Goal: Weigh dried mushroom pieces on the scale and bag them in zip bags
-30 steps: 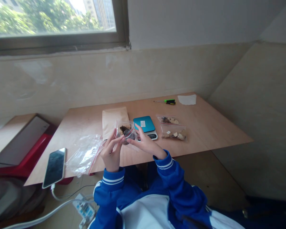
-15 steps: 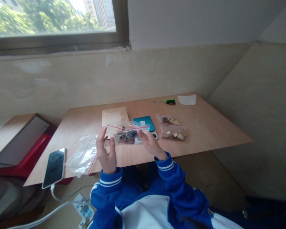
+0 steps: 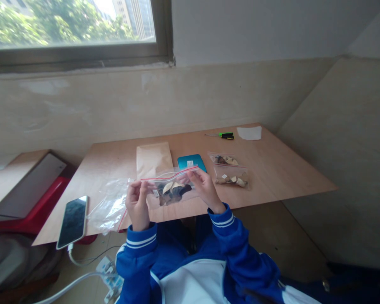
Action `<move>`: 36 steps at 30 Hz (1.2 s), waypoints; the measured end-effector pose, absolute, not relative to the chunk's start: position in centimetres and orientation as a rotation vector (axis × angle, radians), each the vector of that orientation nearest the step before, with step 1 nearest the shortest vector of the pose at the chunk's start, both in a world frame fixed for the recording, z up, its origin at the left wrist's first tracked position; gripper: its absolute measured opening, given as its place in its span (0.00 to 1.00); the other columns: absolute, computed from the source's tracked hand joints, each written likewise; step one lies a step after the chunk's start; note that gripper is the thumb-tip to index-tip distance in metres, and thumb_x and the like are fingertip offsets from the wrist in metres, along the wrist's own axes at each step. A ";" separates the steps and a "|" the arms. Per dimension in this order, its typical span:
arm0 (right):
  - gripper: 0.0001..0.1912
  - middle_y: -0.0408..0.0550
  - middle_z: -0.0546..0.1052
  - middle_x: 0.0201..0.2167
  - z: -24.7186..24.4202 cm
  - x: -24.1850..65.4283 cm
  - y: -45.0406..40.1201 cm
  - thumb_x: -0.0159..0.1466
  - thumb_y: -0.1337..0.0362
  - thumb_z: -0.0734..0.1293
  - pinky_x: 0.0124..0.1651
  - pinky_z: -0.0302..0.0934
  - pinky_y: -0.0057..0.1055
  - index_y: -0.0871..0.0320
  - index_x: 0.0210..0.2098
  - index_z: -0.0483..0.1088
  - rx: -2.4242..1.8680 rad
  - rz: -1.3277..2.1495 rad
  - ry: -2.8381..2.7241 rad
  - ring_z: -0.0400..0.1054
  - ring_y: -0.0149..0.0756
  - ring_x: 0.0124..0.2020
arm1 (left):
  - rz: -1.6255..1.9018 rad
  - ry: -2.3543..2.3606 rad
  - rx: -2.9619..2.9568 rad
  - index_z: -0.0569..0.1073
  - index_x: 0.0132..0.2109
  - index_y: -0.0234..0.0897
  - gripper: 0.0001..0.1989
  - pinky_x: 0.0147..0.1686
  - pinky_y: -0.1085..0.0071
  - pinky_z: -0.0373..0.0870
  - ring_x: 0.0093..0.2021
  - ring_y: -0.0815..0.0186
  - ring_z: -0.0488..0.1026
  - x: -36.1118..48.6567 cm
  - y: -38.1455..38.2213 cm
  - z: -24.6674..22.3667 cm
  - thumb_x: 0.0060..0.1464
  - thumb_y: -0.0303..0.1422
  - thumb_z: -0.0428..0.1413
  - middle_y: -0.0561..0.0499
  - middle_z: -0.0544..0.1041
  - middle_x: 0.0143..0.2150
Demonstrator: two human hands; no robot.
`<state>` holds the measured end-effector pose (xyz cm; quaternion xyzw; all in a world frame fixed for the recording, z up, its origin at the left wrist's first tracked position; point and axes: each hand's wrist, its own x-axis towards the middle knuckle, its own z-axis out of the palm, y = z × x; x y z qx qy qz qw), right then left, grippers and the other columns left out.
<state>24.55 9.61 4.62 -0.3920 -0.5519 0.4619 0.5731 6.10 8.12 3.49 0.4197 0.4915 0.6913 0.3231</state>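
A clear zip bag (image 3: 153, 198) with a red seal line hangs between my two hands, over the near part of the table. Dark and pale dried slices (image 3: 172, 192) lie inside it. My left hand (image 3: 137, 204) pinches the bag's left upper corner. At the right end of the seal, my right hand (image 3: 205, 188) grips the other corner between thumb and fingers. Just behind the bag are a brown paper packet (image 3: 153, 158) and a small teal scale (image 3: 190, 160), its front part hidden by the bag and my right hand.
Two filled zip bags (image 3: 231, 179) lie to the right. A screwdriver (image 3: 224, 135) and a white paper piece (image 3: 249, 133) are at the back. Crumpled clear plastic bags (image 3: 109, 207) and a phone (image 3: 72, 221) on a charging cable lie at the left edge of the wooden table (image 3: 288, 177).
My left hand, open beside the bag before, has closed on its left corner. The bag now hangs stretched between both hands, lower and nearer to me, with its contents turned to show pale slices.
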 end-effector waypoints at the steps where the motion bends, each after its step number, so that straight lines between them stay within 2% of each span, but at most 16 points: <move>1: 0.19 0.48 0.81 0.32 4.6 24.6 9.6 0.64 0.47 0.63 0.40 0.69 0.35 0.57 0.35 0.72 -0.911 1.075 -1.291 0.75 0.37 0.32 | 1.811 1.290 1.093 0.70 0.36 0.36 0.12 0.32 0.72 0.72 0.28 0.68 0.76 6.2 8.1 3.5 0.54 0.41 0.59 0.54 0.77 0.28; 8: 0.18 0.47 0.80 0.34 4.2 25.6 9.9 0.64 0.47 0.63 0.40 0.69 0.34 0.56 0.35 0.70 -0.973 0.996 -1.246 0.74 0.35 0.31 | 1.793 1.318 1.069 0.70 0.36 0.36 0.12 0.32 0.71 0.74 0.29 0.66 0.77 6.3 8.3 3.5 0.53 0.41 0.60 0.52 0.78 0.31; 12: 0.15 0.47 0.80 0.34 3.6 26.5 10.0 0.64 0.50 0.65 0.43 0.68 0.36 0.55 0.35 0.71 -1.009 0.932 -1.226 0.74 0.37 0.34 | 1.777 1.287 1.073 0.71 0.35 0.37 0.12 0.34 0.70 0.74 0.31 0.64 0.79 6.3 8.6 3.4 0.52 0.40 0.61 0.52 0.79 0.31; 16: 0.13 0.46 0.79 0.31 3.1 27.0 10.1 0.62 0.52 0.66 0.46 0.66 0.38 0.55 0.31 0.72 -1.073 0.851 -1.196 0.73 0.40 0.37 | 1.764 1.317 1.131 0.71 0.35 0.37 0.11 0.37 0.68 0.74 0.33 0.64 0.79 6.4 8.6 3.4 0.52 0.39 0.61 0.52 0.80 0.32; 24: 0.12 0.44 0.75 0.26 2.5 27.6 10.1 0.61 0.55 0.67 0.42 0.65 0.36 0.55 0.26 0.70 -1.086 0.808 -1.126 0.71 0.38 0.33 | 1.798 1.302 1.173 0.73 0.35 0.37 0.09 0.38 0.69 0.74 0.33 0.65 0.78 7.5 8.6 3.9 0.52 0.38 0.61 0.53 0.79 0.30; 30: 0.13 0.44 0.75 0.27 2.1 28.0 10.5 0.62 0.54 0.65 0.41 0.65 0.36 0.55 0.27 0.68 -1.099 0.856 -1.167 0.70 0.39 0.33 | 1.825 1.343 1.220 0.74 0.34 0.36 0.09 0.38 0.68 0.74 0.33 0.65 0.77 7.5 8.7 3.6 0.53 0.38 0.60 0.52 0.78 0.32; 31: 0.13 0.45 0.75 0.29 2.1 28.0 10.5 0.64 0.54 0.64 0.43 0.65 0.37 0.55 0.29 0.69 -1.117 0.845 -1.215 0.71 0.39 0.35 | 1.828 1.342 1.219 0.74 0.34 0.36 0.09 0.38 0.68 0.73 0.33 0.65 0.77 7.4 8.7 3.6 0.54 0.38 0.60 0.52 0.78 0.31; 33: 0.12 0.49 0.77 0.39 2.4 27.8 10.5 0.66 0.55 0.62 0.49 0.63 0.40 0.55 0.36 0.71 -1.171 0.724 -1.340 0.70 0.42 0.44 | 1.814 1.325 1.238 0.74 0.34 0.36 0.09 0.37 0.68 0.73 0.32 0.66 0.77 7.4 8.7 3.7 0.53 0.38 0.60 0.53 0.78 0.30; 36: 0.14 0.53 0.71 0.54 3.5 27.0 10.0 0.66 0.59 0.62 0.59 0.55 0.45 0.55 0.50 0.67 -1.221 0.412 -1.519 0.62 0.44 0.57 | 1.696 1.268 1.355 0.73 0.33 0.37 0.09 0.34 0.70 0.73 0.32 0.66 0.76 7.6 8.5 3.8 0.54 0.38 0.60 0.52 0.78 0.29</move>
